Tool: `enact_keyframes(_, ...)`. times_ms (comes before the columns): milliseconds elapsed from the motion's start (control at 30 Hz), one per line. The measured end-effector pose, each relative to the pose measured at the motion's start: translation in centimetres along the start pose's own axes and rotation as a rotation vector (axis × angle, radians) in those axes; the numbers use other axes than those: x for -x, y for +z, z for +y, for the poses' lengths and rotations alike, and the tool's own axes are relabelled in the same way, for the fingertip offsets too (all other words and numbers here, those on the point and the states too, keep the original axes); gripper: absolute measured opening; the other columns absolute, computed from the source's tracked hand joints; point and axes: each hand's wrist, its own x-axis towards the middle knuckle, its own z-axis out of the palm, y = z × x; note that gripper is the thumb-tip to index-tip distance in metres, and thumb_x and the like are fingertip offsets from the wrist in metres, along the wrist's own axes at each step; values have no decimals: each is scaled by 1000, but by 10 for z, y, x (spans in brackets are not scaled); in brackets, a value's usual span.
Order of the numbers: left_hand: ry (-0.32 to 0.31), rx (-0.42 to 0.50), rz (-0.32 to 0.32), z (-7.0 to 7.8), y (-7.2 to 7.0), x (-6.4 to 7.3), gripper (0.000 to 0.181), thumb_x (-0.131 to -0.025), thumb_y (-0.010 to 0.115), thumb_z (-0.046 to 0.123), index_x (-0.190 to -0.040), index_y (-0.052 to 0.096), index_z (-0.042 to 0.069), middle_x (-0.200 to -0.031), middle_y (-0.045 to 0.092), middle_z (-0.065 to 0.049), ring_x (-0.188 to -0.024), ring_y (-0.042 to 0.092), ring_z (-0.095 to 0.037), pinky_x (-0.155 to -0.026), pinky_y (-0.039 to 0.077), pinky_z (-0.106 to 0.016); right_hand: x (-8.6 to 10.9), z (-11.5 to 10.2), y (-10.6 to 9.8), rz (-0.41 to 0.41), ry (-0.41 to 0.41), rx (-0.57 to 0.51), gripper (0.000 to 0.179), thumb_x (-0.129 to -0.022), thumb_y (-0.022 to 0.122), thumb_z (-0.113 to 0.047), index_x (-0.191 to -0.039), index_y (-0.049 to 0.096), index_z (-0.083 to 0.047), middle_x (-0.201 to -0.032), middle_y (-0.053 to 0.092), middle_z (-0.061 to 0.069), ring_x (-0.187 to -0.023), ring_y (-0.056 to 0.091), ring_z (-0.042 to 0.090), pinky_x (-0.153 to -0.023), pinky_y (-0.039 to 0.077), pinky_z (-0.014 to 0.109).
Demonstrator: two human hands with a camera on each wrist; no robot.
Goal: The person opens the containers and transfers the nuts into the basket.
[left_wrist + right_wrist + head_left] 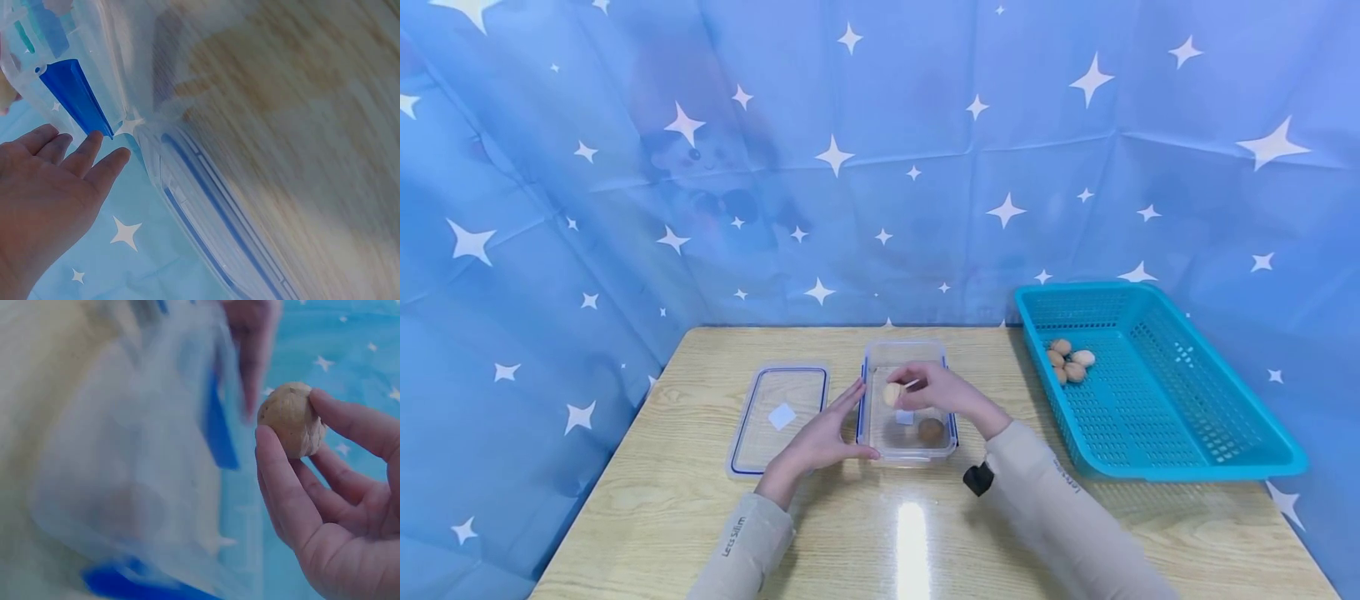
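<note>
My right hand (936, 388) pinches a walnut (892, 394) between thumb and fingertips, over the clear plastic container (907, 454). In the right wrist view the same walnut (291, 422) shows its tan, ridged shell. Another, browner walnut (931, 431) sits inside the container near its front right corner. Along the container's left side, my left hand (823, 437) has its thumb and fingers spread, fingertips at the wall. The left wrist view shows its fingers nearly straight beside a blue side clip (76, 97).
A clear lid (775, 450) with a blue seal lies left of the container. On the right stands a teal plastic basket (1180, 473), with several walnuts (1075, 372) in its left part. Behind the wooden table (647, 500) hangs a blue star-patterned curtain (880, 192).
</note>
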Motion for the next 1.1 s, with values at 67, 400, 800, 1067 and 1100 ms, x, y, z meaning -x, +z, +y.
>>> enact_keyframes(67, -3, -1, 3, 0, 0, 1, 110, -75, 85, 45, -160, 20, 17, -170, 12, -2, -154, 19, -33, -123, 26, -57, 2, -5, -12, 19, -11, 4, 42, -95, 66, -16, -132, 58, 2, -130, 61, 23, -116, 62, 37, -96, 57, 45)
enact_keyframes(400, -7, -4, 9, 0, 0, 2, 111, -74, 85, 46, -160, 21, 17, -169, 12, -2, -154, 19, -34, -122, 25, -58, 21, -19, -79, 166, 33, -9, 46, -96, 64, -15, -138, 53, 1, -134, 56, 24, -119, 61, 36, -97, 57, 45)
enact_keyframes(800, 2, -35, 9, -2, 0, 0, 113, -73, 84, 51, -160, 20, 17, -169, 13, -1, -153, 21, -34, -121, 27, -58, 64, 11, -148, 453, 160, 18, 61, -99, 62, -37, -149, 43, -9, -150, 44, 19, -134, 46, 36, -106, 46, 54)
enact_keyframes(1067, 13, -39, 13, -2, 0, 0, 112, -74, 84, 49, -160, 21, 17, -169, 13, -1, -153, 22, -35, -121, 28, -58, 89, 47, -173, 560, 266, -23, 74, -96, 60, -49, -154, 35, -11, -156, 36, 21, -126, 51, 25, -111, 41, 59)
enact_keyframes(1100, 14, -37, 13, -2, 0, 0, 112, -74, 84, 49, -160, 21, 17, -169, 13, -1, -153, 22, -35, -121, 28, -58, 92, 52, -175, 566, 279, -23, 75, -96, 60, -49, -155, 33, -10, -157, 36, 21, -122, 53, 20, -112, 41, 58)
